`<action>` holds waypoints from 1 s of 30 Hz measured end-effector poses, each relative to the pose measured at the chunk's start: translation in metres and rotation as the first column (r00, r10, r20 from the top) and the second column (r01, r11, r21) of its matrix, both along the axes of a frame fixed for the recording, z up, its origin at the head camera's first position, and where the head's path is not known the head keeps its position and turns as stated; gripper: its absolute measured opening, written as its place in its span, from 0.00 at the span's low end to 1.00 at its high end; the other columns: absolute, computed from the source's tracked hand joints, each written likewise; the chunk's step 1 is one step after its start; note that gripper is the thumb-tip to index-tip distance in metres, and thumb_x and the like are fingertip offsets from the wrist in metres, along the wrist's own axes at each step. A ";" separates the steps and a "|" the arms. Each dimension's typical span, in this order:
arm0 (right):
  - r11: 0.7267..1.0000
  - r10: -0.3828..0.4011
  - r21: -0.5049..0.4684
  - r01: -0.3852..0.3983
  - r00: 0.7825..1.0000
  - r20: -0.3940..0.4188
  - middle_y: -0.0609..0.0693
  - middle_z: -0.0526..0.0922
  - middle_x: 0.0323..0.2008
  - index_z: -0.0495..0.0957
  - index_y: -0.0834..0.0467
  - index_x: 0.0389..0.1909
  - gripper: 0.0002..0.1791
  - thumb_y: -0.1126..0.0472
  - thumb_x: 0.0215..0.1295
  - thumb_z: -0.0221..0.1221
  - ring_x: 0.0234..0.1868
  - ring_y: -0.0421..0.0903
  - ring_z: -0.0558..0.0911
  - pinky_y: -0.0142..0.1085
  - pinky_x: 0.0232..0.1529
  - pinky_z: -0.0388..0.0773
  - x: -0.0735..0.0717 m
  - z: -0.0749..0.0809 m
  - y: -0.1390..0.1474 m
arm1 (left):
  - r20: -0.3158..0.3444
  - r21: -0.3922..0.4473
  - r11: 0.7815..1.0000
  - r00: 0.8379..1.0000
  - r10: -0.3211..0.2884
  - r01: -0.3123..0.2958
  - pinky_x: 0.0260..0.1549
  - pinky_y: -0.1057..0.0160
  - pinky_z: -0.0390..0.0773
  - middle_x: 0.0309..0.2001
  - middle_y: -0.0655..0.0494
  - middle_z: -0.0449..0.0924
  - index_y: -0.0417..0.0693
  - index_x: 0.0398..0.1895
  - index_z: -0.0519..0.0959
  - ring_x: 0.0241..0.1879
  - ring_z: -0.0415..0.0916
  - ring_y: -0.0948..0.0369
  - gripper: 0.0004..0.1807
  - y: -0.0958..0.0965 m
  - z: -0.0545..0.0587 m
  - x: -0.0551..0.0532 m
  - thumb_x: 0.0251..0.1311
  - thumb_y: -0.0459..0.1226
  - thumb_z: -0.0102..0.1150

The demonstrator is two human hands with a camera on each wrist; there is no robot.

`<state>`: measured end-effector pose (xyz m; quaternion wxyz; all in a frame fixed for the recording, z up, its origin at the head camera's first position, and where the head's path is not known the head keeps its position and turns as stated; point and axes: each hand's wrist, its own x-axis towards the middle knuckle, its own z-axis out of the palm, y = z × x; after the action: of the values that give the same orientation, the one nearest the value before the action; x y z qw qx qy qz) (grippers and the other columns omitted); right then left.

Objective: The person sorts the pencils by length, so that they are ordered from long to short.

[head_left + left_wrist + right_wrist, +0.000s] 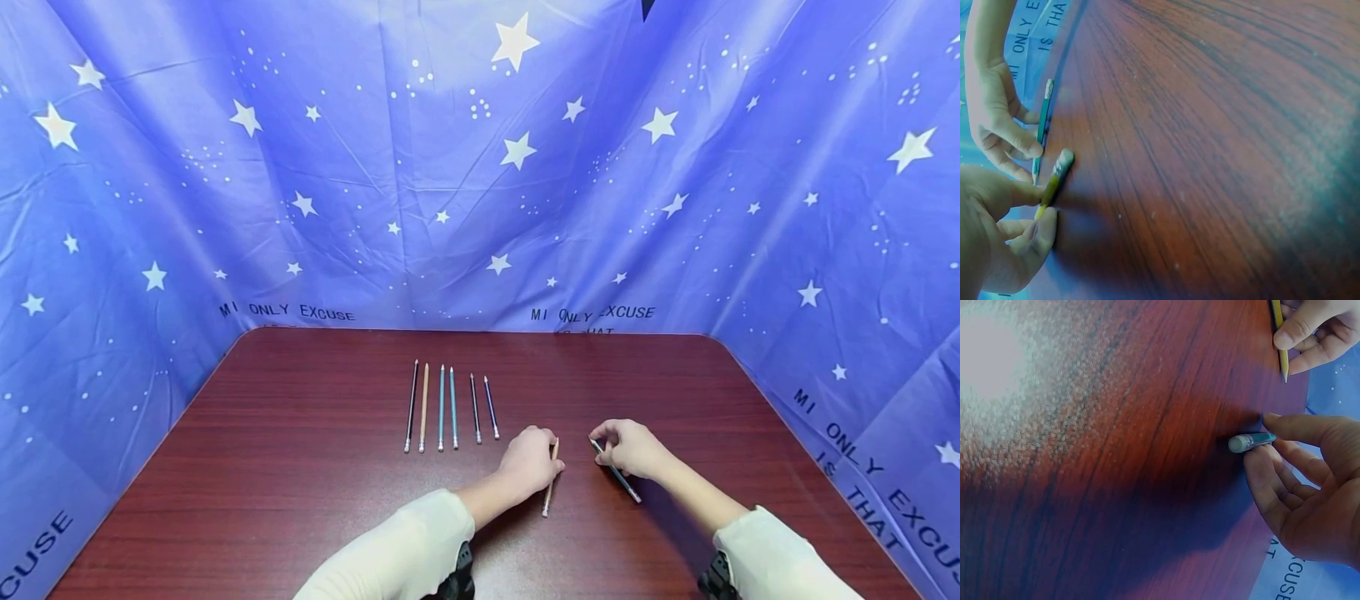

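Observation:
My left hand pinches a yellow pencil between thumb and fingers, its eraser end toward me. That pencil's white eraser shows close over the table in the left wrist view. To the right, my right hand holds a dark green pencil by its upper part, slanted with the eraser end down to the right. In the right wrist view the eraser of this pencil points at the camera, and the fingers hide most of the shaft. The two pencils lie apart.
Left of my hands several pencils lie side by side, tips away: a black pencil, a tan pencil, two teal pencils, and two shorter dark pencils. The brown table meets a blue star-printed cloth behind.

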<state>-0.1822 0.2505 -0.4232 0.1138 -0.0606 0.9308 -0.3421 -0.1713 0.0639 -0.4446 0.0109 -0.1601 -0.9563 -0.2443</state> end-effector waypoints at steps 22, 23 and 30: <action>0.995 0.007 -0.102 -0.002 0.999 0.043 0.47 0.73 0.21 0.77 0.67 0.45 0.19 0.73 0.48 0.60 0.17 0.40 0.70 0.33 0.16 0.74 -0.003 0.001 0.000 | 0.219 0.383 0.920 0.976 0.000 -0.086 0.15 0.74 0.72 0.18 0.58 0.77 0.37 0.37 0.79 0.16 0.70 0.69 0.12 -0.006 0.005 0.001 0.44 0.27 0.61; 0.993 0.006 -0.115 -0.001 0.999 0.047 0.48 0.73 0.21 0.76 0.68 0.45 0.19 0.73 0.48 0.59 0.19 0.40 0.72 0.34 0.17 0.75 -0.003 0.001 -0.001 | 0.239 0.412 0.906 0.971 -0.008 -0.094 0.14 0.74 0.73 0.18 0.58 0.76 0.36 0.36 0.78 0.15 0.70 0.69 0.12 -0.006 0.005 0.001 0.44 0.27 0.61; 0.976 0.001 -0.219 0.017 0.997 0.082 0.51 0.81 0.25 0.73 0.71 0.50 0.23 0.74 0.48 0.51 0.29 0.43 0.80 0.38 0.22 0.79 -0.004 0.006 -0.004 | 0.323 0.537 0.829 0.946 -0.033 -0.154 0.12 0.70 0.78 0.21 0.56 0.75 0.36 0.37 0.76 0.13 0.73 0.66 0.11 -0.010 0.004 -0.005 0.47 0.25 0.58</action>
<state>-0.1867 0.2466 -0.4175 0.1432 -0.0551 0.8822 -0.4452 -0.1760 0.0537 -0.4404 -0.0899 -0.0776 -0.8375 -0.5334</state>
